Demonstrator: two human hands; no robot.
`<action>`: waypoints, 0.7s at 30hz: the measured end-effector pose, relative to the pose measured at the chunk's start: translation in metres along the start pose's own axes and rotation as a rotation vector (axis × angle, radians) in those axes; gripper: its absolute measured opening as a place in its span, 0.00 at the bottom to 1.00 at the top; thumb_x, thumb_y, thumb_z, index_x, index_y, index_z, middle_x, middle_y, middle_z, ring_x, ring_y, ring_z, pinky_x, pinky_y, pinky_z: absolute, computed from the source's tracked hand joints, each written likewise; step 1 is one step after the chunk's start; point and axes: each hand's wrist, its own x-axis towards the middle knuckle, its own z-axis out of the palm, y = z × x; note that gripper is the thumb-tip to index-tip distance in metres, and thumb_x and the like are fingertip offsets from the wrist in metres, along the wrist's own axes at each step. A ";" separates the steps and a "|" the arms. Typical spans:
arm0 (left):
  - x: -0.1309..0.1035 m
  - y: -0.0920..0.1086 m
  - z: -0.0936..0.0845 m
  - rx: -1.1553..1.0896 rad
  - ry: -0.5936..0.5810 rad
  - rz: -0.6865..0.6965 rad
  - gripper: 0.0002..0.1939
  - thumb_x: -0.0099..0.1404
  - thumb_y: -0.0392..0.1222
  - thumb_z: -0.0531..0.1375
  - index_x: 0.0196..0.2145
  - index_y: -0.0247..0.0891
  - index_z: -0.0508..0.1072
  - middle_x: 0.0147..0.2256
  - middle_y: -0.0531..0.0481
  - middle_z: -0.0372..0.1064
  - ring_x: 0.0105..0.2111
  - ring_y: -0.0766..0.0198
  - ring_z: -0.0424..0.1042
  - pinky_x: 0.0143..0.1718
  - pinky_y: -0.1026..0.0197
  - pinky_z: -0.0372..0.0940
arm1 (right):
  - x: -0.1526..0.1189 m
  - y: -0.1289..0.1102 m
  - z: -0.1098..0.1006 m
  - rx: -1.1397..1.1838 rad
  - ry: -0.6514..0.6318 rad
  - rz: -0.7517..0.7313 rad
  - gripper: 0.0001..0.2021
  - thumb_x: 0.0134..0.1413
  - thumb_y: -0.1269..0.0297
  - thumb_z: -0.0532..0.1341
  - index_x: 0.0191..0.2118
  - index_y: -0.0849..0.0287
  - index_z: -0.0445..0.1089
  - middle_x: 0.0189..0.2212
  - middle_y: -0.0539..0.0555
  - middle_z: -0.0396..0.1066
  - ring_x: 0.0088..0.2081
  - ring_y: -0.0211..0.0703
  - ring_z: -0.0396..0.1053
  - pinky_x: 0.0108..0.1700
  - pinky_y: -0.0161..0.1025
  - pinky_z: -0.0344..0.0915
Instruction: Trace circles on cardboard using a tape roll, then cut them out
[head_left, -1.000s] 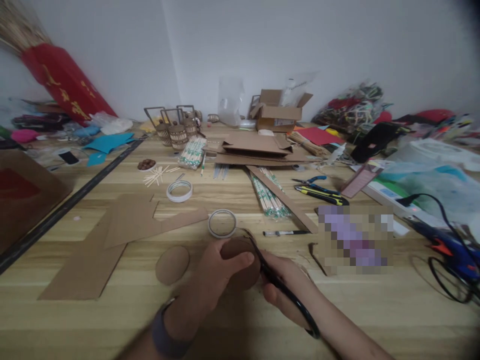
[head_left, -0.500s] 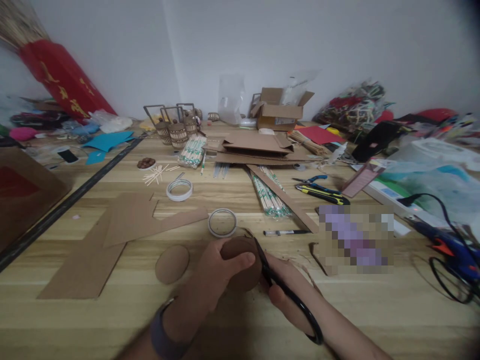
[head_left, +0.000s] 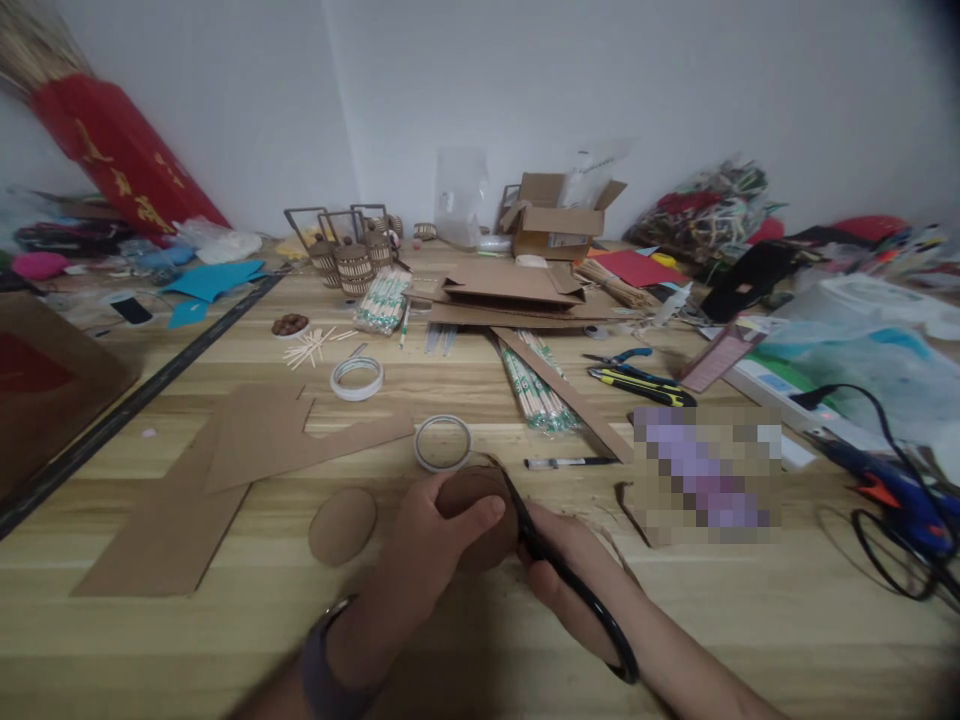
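Observation:
My left hand (head_left: 431, 545) is closed on a round cardboard disc (head_left: 487, 545), its thumb lying across the top face and its other fingers hidden beneath. In my right hand (head_left: 574, 565) is a pair of black-handled scissors (head_left: 581, 590), with the blades against the disc's right edge. How far the blades stand apart I cannot tell. A thin cardboard trimming curls near the disc's far edge. On the table to the left lies a second cardboard disc (head_left: 343, 526). Beyond my hands are a ring of tape (head_left: 443, 443) and a black pen (head_left: 570, 463).
Cut cardboard sheets (head_left: 165, 520) lie at left. A white tape roll (head_left: 357, 379), bagged sticks (head_left: 536, 385), pliers (head_left: 622, 358) and a yellow-black utility knife (head_left: 645, 386) lie farther back. A blue glue gun (head_left: 892, 500) with its cord is at right. Folded cardboard (head_left: 514, 290) sits behind.
The view has shifted very slightly. Both hands, the disc and the scissors keep nearly the same position relative to each other.

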 end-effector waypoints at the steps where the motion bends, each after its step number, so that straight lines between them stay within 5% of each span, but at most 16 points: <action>1: 0.000 0.001 0.000 0.017 0.005 0.006 0.17 0.52 0.49 0.70 0.38 0.40 0.81 0.37 0.48 0.83 0.40 0.49 0.79 0.40 0.55 0.71 | -0.001 0.001 0.000 -0.007 -0.008 0.010 0.36 0.59 0.24 0.42 0.34 0.55 0.63 0.25 0.48 0.63 0.25 0.40 0.61 0.27 0.35 0.59; 21: 0.001 -0.005 0.002 -0.090 -0.027 -0.015 0.17 0.52 0.47 0.71 0.39 0.40 0.81 0.38 0.48 0.82 0.40 0.50 0.79 0.42 0.54 0.71 | 0.000 -0.004 0.001 -0.060 0.040 -0.009 0.37 0.61 0.26 0.39 0.32 0.57 0.64 0.23 0.50 0.65 0.24 0.40 0.61 0.25 0.34 0.58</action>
